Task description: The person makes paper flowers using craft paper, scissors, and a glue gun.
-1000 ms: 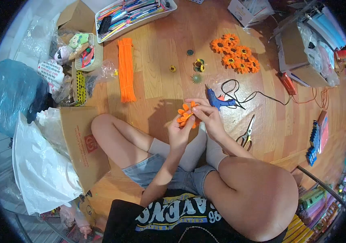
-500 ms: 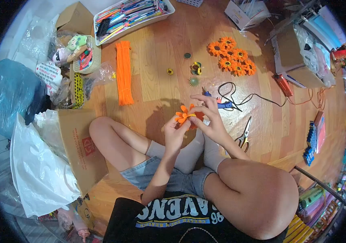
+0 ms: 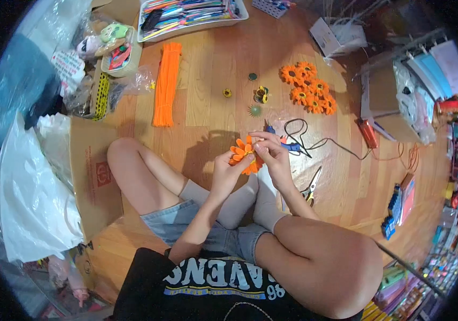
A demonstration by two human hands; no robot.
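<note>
An orange flower [image 3: 240, 151] with a yellow centre is held between my two hands above my crossed legs. My left hand [image 3: 228, 170] pinches its lower left side, thumb over the petals. At its right side, the fingers of my right hand [image 3: 273, 155] close on the petals near the centre. Beyond my hands on the floor are a green spiky piece [image 3: 254, 111], a yellow and black flower centre [image 3: 261, 94], a smaller one [image 3: 227, 93] and a dark green disc [image 3: 252, 76]. Several finished orange flowers [image 3: 307, 85] lie grouped at the upper right.
A bundle of orange stems [image 3: 167, 85] lies at the left. A blue glue gun [image 3: 292, 146] with a black cord and scissors [image 3: 311, 186] are right of my hands. A pen tray [image 3: 194, 30] stands at the top; cardboard boxes [image 3: 96, 176] flank both sides.
The view has shifted a little. The flower has turned to show more of its face, its petals more spread, and my right hand's fingers have drawn in closer to it.
</note>
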